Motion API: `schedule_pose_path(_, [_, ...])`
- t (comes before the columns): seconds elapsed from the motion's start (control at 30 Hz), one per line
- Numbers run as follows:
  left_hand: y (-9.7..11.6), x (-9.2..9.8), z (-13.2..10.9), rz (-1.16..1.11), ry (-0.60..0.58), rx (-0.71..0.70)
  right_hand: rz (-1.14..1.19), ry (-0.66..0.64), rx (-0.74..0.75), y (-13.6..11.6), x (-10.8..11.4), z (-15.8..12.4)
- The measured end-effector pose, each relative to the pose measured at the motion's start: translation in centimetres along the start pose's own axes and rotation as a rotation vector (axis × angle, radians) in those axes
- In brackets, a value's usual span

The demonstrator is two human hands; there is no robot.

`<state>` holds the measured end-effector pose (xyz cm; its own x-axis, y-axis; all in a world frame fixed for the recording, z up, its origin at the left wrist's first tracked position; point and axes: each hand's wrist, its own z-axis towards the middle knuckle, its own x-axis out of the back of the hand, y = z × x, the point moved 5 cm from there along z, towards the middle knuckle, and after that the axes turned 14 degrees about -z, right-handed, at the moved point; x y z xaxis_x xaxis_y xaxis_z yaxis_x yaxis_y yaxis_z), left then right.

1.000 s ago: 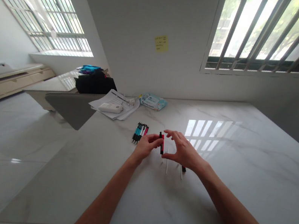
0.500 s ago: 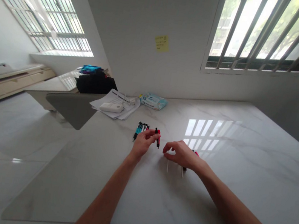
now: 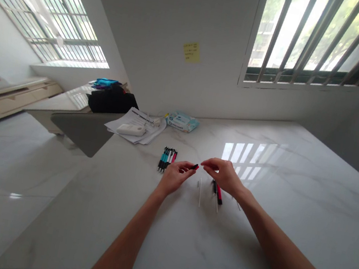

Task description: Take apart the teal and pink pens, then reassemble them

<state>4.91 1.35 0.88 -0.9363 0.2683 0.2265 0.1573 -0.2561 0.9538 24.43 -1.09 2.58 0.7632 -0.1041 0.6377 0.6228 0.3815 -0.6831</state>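
Observation:
My left hand (image 3: pixel 174 177) is closed around a short red and black pen barrel (image 3: pixel 195 167), its end pointing right. Just beyond that end, the fingertips of my right hand (image 3: pixel 223 174) pinch together; a tiny pale bit shows at them, too small to name. Below the hands lie thin white pen refills (image 3: pixel 199 193) and, under my right wrist, red and black pen parts (image 3: pixel 219 194). Behind my left hand is a row of pens (image 3: pixel 166 157) in blue, black, white and red, partly covered by the fingers.
The white marbled table (image 3: pixel 291 208) reaches to the wall. At its back left are papers (image 3: pixel 147 134) with a white device (image 3: pixel 131 129) on top, and a wipes pack (image 3: pixel 182 121). Black cloth (image 3: pixel 112 100) is heaped further left. A yellow note (image 3: pixel 192 52) sticks to the wall.
My right hand has risen from the refills to the end of the pen barrel. My left hand has tilted the barrel from upright to nearly level, uncovering more of the pen row.

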Motion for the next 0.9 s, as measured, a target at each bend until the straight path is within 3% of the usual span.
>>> schedule_pose_path(0.4, [1.0, -0.7, -0.3, 0.105, -0.06, -0.053, 0.067, -0.034, -0.021, 0.0, -0.3, -0.1])
schedule_pose_path(0.53, [0.6, -0.7, -0.1, 0.008, -0.057, -0.032, 0.163, -0.043, -0.01, 0.1, -0.4, -0.1])
schedule_pose_path(0.63, [0.0, -0.2, 0.1, -0.155, 0.018, 0.029, 0.012, -0.032, 0.047, 0.0, 0.3, 0.0])
schedule_pose_path(0.8, [-0.5, 1.1, 0.5, -0.334, 0.182, 0.029, -0.33, -0.302, 0.379, -1.6, -0.9, -0.9])
schedule_pose_path(0.9, [-0.6, 1.4, 0.4, -0.364, 0.218, 0.021, -0.396, -0.434, 0.461, -1.9, -2.4, -1.6])
